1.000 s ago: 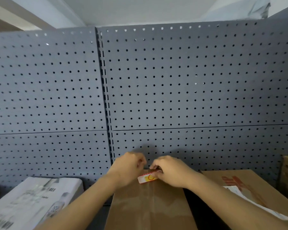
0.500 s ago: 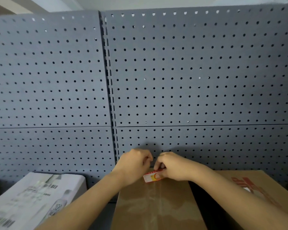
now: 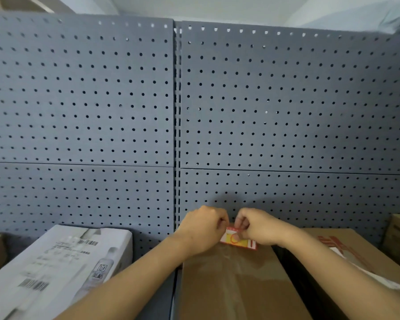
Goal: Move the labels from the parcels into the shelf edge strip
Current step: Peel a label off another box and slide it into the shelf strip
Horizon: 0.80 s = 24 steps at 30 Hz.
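Both hands at far edge of centre brown parcel. Right hand fingers pinch red/yellow label by top edge. Left hand curled tight beside it; grip on label can't tell. Grey pegboard behind.

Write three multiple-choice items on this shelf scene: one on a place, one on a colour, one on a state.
1. Where is the label?
A. On the white box
B. At the far edge of the middle brown box
C. Hung on the pegboard

2. The pegboard is:
A. grey
B. yellow
C. green

3. The right hand is:
A. flat and open
B. out of view
C. pinching the label

Key: 1 B, the label lies on that box top; 2 A, both panels are grey; 3 C, its fingertips close on the label's upper edge.
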Motion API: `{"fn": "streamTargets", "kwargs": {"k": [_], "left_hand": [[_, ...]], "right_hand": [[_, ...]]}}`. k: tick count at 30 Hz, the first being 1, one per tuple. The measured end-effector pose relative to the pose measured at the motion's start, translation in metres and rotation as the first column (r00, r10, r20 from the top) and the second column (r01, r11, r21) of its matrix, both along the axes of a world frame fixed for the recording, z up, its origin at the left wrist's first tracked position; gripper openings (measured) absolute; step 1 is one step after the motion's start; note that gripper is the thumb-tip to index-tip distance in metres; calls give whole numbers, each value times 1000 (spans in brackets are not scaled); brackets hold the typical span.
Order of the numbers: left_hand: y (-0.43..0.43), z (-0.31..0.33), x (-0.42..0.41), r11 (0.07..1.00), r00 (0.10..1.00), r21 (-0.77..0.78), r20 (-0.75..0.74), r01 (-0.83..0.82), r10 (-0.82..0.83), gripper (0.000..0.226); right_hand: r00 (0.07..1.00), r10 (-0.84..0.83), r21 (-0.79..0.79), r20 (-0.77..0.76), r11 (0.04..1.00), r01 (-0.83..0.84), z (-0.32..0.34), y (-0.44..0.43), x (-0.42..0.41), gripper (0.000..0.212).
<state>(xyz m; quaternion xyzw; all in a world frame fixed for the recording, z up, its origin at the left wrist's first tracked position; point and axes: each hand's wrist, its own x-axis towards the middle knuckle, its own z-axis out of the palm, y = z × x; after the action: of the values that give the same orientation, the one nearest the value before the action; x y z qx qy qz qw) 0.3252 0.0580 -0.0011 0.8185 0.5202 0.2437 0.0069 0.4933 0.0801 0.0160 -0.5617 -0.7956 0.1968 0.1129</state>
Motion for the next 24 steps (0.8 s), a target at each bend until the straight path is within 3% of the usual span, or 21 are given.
{"fn": "streamTargets", "kwargs": {"k": [11,19,24], "left_hand": [[-75,19,24,998,999,68,41,-9,7,21],[-170,6,39,994,995,92,80,-62,55,19],[-208,-14,42,996,989,61,135,-64,55,18]], "right_hand": [[981,-32,245,-190,966,79,12,-81,32,21],[955,70,466,-288,882,76,-6,-164,55,31],[948,115,508,-295,860,54,-25,-206,58,24]]}}
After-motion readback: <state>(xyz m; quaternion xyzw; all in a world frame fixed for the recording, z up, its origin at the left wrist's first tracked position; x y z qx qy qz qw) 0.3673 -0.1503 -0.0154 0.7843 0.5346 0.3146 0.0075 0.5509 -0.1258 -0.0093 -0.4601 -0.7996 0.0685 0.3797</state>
